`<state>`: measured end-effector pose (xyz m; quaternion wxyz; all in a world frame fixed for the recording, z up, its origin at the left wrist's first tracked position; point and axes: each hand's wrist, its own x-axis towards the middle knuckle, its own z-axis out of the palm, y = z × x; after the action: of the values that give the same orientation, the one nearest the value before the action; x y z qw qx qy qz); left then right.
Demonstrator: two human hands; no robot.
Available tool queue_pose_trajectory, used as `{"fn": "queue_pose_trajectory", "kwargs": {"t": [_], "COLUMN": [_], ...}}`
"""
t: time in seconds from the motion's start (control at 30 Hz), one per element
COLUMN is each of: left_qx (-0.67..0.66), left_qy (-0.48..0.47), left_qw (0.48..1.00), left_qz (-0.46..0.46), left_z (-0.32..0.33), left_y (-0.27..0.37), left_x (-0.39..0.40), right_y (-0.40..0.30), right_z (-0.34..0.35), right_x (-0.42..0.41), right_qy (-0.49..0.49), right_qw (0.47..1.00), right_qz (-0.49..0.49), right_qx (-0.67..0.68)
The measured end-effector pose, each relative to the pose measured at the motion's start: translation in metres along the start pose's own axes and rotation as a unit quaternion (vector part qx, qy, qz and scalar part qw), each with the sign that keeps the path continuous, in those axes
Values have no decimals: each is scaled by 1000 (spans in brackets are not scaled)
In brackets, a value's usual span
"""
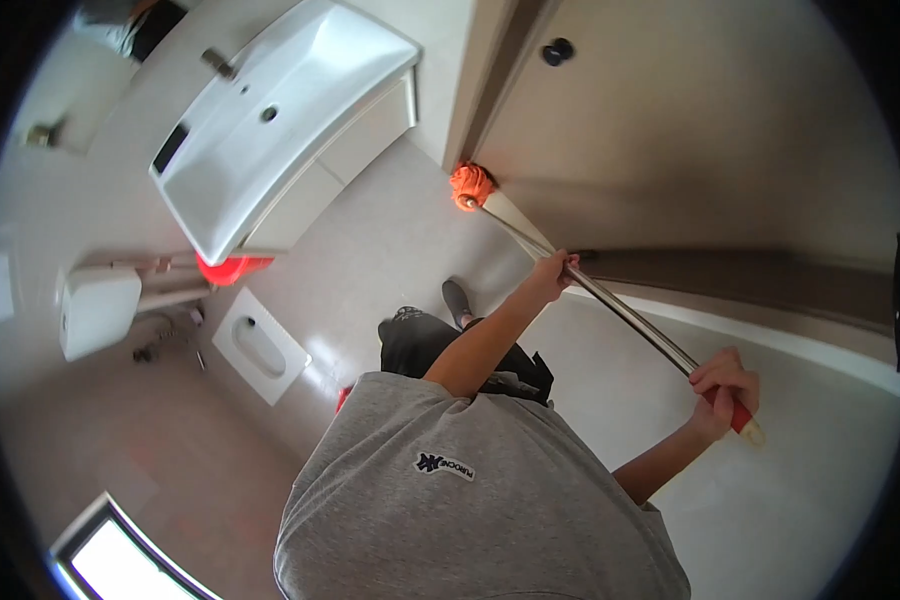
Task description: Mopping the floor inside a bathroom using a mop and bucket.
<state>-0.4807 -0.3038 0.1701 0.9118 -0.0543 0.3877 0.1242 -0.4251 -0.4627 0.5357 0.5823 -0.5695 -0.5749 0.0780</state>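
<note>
A mop with a long metal pole (630, 316) slants across the view from lower right to upper middle. My left hand (553, 274) is closed around the middle of the pole. Near its top end, my right hand (726, 391) grips the pole at the red handle (742, 417), which ends in a pale hanging loop. The orange mop head (471, 185) rests low against the foot of the door frame, at the corner beside the brown door.
A white washbasin (292, 97) on a cabinet (330, 161) stands upper left, with a red plastic container (232, 269) beside it. A squat toilet (261, 346) is set in the floor at left, near a white cistern (101, 309). The brown door (690, 135) fills the upper right.
</note>
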Motion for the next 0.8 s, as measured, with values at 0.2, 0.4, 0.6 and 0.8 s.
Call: {"fn": "queue_pose_trajectory", "kwargs": {"t": [0.2, 0.4, 0.6, 0.8], "left_qx": [-69, -208, -409, -521], "left_qy": [68, 135, 188, 203], "left_qw": [994, 958, 848, 739], "left_qz": [57, 145, 280, 376], "left_z": [-152, -299, -473, -555], "left_y": [38, 43, 11, -25], "left_x": [-63, -202, -342, -401], "right_y": [-8, -63, -153, -214], "right_z": [110, 245, 417, 492], "right_x": [-7, -17, -93, -136], "right_qy": [-180, -365, -585, -715], "right_qw": [979, 905, 745, 609], "right_qz": [66, 69, 43, -27], "right_qx": [74, 208, 318, 341]}}
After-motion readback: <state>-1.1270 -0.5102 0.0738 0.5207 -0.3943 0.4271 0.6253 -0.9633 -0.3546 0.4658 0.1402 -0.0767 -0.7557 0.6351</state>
